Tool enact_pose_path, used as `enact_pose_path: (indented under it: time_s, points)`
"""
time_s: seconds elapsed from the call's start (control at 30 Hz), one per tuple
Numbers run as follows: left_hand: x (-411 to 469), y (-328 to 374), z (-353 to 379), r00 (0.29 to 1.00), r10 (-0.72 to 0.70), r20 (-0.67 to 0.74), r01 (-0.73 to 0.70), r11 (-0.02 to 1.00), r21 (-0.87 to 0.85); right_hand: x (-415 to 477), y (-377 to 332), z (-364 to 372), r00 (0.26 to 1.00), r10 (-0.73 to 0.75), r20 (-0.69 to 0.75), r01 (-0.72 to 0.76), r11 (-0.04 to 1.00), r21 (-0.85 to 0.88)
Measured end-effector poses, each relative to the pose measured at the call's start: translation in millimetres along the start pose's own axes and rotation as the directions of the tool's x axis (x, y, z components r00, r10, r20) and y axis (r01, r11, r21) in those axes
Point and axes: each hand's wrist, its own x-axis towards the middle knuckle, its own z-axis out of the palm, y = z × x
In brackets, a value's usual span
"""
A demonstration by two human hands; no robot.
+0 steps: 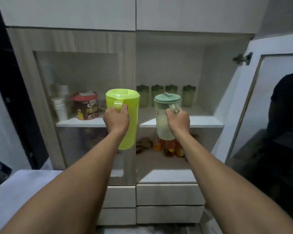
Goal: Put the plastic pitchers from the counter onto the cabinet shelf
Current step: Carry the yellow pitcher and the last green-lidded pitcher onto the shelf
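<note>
My left hand (116,118) grips the handle of a lime-green plastic pitcher (128,125), held upright in the air in front of the cabinet's middle divider. My right hand (178,119) grips the handle of a clear pitcher with a teal lid (163,115), also upright and off any surface. Both pitchers hang in front of the white cabinet shelf (205,123), their bases below its front edge. The right half of the cabinet stands open; the left half is behind a glass door.
Several green-lidded jars (189,97) line the back of the shelf. Behind the glass door (74,73) stand stacked white cups (60,107) and a red snack tub (85,106). Bottles (169,147) sit on the lower shelf. The open door (254,98) swings right. A white counter (15,191) lies lower left.
</note>
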Motion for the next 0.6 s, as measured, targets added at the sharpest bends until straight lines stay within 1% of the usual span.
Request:
enact_pose_path:
  time_s: [0.13,0.27,0.33,0.43,0.6]
  points:
    - [-1,13,59,0.997,-0.034,0.073,0.04,0.996,-0.083,43,11,-26,0.998,0.007,-0.066,-0.007,1.0,-0.001]
    - [5,26,117,0.994,-0.026,0.107,0.039,0.992,-0.123,85,20,-39,0.994,0.013,-0.109,-0.014,1.0,-0.011]
    - [16,29,146,0.991,-0.022,0.129,0.038,0.991,-0.124,108,24,-41,0.991,0.018,-0.131,-0.019,1.0,-0.009]
    - [33,27,182,0.992,-0.029,0.12,0.045,0.99,-0.134,140,30,-42,0.988,0.016,-0.154,-0.018,1.0,-0.013]
    - [73,14,241,0.987,-0.041,0.153,0.063,0.988,-0.141,199,41,-29,0.982,0.004,-0.191,-0.011,0.999,-0.036]
